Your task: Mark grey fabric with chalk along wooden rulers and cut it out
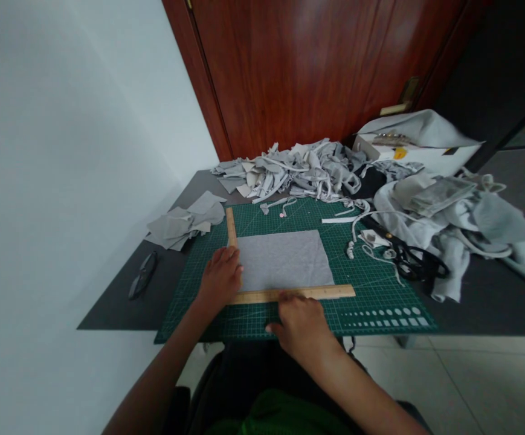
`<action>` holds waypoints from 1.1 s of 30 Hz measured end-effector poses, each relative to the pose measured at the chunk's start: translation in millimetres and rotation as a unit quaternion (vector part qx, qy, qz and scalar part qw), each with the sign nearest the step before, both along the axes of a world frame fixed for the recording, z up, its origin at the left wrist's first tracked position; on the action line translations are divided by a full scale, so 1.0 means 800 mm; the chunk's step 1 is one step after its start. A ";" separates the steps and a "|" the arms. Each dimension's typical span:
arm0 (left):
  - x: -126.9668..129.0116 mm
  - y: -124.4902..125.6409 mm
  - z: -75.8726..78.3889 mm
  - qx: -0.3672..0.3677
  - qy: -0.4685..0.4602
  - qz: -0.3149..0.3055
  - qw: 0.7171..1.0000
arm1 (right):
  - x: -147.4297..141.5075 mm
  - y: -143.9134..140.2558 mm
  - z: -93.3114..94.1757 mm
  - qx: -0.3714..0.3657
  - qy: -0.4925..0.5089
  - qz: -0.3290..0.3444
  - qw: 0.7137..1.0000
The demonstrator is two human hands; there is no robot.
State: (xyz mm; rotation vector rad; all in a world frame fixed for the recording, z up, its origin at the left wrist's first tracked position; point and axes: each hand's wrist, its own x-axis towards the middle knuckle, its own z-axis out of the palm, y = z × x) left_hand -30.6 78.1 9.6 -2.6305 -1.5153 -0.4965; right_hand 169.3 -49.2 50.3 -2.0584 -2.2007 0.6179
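Pressing flat with spread fingers, the left hand (219, 278) and right hand (301, 323) pin a ruler (262, 294) framing the cloth (284, 258) on the mat (371, 284).

Both hands press a wooden square (262, 284) around grey fabric (284, 258).

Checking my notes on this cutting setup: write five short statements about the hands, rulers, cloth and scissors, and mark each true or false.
1. The left hand rests at the corner where the two wooden rulers meet. True.
2. The grey cloth rectangle lies on the green cutting mat. True.
3. The right hand holds the black scissors. False: the scissors lie on the mat's right edge, untouched; the right hand is at the near ruler.
4. The scrap pile sits at the table's near edge. False: it lies at the far side, before the wooden door.
5. The cloth rectangle is red. False: it is grey.
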 end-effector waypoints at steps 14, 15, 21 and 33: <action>0.012 0.026 0.026 -0.075 0.120 0.087 0.986 | -0.003 0.000 0.001 -0.010 0.013 -0.004 1.000; 0.015 0.027 0.027 -0.074 0.123 0.121 0.982 | -0.003 0.000 0.000 -0.009 0.012 -0.004 1.000; 0.002 0.049 0.030 -0.120 0.103 0.219 0.963 | -0.004 -0.001 -0.002 -0.010 0.010 -0.005 1.000; -0.054 0.088 0.025 -0.173 0.028 0.227 0.958 | -0.004 0.001 0.000 -0.020 0.008 -0.007 1.000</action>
